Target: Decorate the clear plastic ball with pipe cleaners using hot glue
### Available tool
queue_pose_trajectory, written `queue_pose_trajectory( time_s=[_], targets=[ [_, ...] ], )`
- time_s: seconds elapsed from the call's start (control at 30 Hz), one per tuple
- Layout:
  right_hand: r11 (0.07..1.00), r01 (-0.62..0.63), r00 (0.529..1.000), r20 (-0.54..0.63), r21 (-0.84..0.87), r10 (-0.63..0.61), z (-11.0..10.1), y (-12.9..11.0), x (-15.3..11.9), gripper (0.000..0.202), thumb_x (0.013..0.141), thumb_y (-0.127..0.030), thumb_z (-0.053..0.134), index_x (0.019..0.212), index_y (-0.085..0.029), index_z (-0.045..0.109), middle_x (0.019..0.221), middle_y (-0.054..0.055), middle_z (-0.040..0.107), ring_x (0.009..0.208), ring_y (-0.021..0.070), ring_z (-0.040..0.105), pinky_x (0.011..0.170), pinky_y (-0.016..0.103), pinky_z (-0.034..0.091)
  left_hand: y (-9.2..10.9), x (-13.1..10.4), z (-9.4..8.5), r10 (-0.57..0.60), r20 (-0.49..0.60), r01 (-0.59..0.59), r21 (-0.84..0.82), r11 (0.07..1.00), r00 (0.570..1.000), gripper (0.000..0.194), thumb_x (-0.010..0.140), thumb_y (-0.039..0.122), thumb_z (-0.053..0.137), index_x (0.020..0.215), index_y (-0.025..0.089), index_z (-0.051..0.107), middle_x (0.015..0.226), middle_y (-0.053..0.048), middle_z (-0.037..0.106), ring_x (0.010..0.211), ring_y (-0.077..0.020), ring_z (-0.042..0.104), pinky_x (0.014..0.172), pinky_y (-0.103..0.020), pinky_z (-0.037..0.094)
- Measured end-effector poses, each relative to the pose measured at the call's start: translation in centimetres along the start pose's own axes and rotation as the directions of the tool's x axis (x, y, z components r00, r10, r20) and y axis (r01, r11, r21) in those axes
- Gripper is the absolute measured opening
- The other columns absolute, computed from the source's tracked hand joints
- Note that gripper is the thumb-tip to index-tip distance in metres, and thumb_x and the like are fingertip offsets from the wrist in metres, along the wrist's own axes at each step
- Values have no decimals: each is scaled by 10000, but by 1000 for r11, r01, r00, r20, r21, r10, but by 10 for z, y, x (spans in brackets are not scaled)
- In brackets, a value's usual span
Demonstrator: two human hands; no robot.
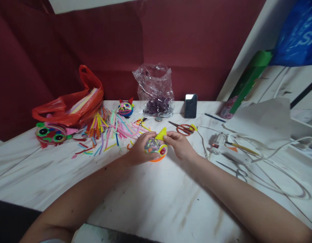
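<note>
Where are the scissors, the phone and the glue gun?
scissors [185, 128]: head view, on the red handles.
phone [190, 105]: head view, middle of the dark screen.
glue gun [217, 140]: head view, on its white body.

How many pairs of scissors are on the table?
2. The red-handled scissors lie just beyond the right hand, near the phone. The silver scissors lie farther right, below the glue gun. More could be hidden under the paper.

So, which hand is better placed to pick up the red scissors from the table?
The right hand, probably. The red scissors lie just beyond its fingers, while the left hand cups the colourful ball on the far side from them.
</note>
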State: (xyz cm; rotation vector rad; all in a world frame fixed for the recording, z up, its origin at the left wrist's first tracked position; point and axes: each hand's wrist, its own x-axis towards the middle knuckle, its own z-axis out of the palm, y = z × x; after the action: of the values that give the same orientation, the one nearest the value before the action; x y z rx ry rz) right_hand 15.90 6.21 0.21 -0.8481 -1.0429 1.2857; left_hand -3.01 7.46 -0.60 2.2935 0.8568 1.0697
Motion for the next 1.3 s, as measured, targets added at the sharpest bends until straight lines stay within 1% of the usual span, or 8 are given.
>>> queue_pose_trajectory(
  time_s=[0.17,0.37,0.7,0.9,1.0,1.1,1.2,1.3],
  targets=[
    [1000,2,1000,-14,-3,-2,-1,0,1,312,483,-399,861,663,-202,698,654,-17,681,602,128,566,656,295,451,1,0,1,-34,-9,33,-37,999,999,715,592,400,792,1223,210,515,1310,-144,525,1240,-331,485,1049,-484,381],
    [999,-2,1000,-5,-47,2,-1,0,1,313,496,-410,849,668,-193,703,640,-17,679,591,129,558,621,286,440,10,-1,2,-144,-2,143,-108,984,990,812,590,382,796,1291,173,443,1283,-158,543,1146,-322,560,990,-466,431],
    [999,-8,1000,-1,-51,8,-2,3,2,340,485,-439,851,669,-196,701,657,-12,684,602,134,562,633,289,446,8,-1,2,-158,-4,157,-103,982,987,823,574,379,807,1290,189,448,1287,-144,535,1146,-318,553,989,-467,435],
    [998,-1,1000,-8,-62,1,-2,3,1,356,477,-465,851,655,-202,692,640,-13,671,589,133,549,612,286,440,7,-2,3,-177,18,178,-173,969,984,862,580,377,814,1322,196,416,1291,-143,526,1150,-318,554,981,-468,450],
    [997,-11,1000,0,-71,11,-2,0,0,367,480,-481,852,649,-201,685,623,-15,660,574,128,539,598,282,435,4,-4,6,-104,-58,95,-141,985,993,981,549,420,828,1374,198,347,1409,-170,402,1301,-363,415,1064,-512,369],
    [1000,-28,1000,-13,-11,28,-3,-3,-2,371,470,-474,864,645,-204,679,640,-16,664,592,129,556,631,287,455,0,-6,9,6,-127,-12,-51,999,992,1046,553,451,822,1410,200,277,1483,-189,280,1388,-382,275,1124,-550,270],
    [998,-41,998,-37,54,43,-4,-7,-2,346,498,-449,865,663,-212,674,677,-15,676,631,139,590,688,299,472,1,-10,11,83,-114,-81,14,997,990,1027,586,443,809,1417,207,253,1476,-197,283,1391,-378,274,1127,-563,263],
    [999,-23,1000,-15,34,24,-5,-9,-3,328,534,-453,849,675,-217,670,688,-9,678,641,148,598,714,317,474,3,-12,12,135,-103,-130,55,990,985,1011,586,437,812,1413,222,271,1450,-188,329,1378,-376,298,1125,-565,267]
  ],
)
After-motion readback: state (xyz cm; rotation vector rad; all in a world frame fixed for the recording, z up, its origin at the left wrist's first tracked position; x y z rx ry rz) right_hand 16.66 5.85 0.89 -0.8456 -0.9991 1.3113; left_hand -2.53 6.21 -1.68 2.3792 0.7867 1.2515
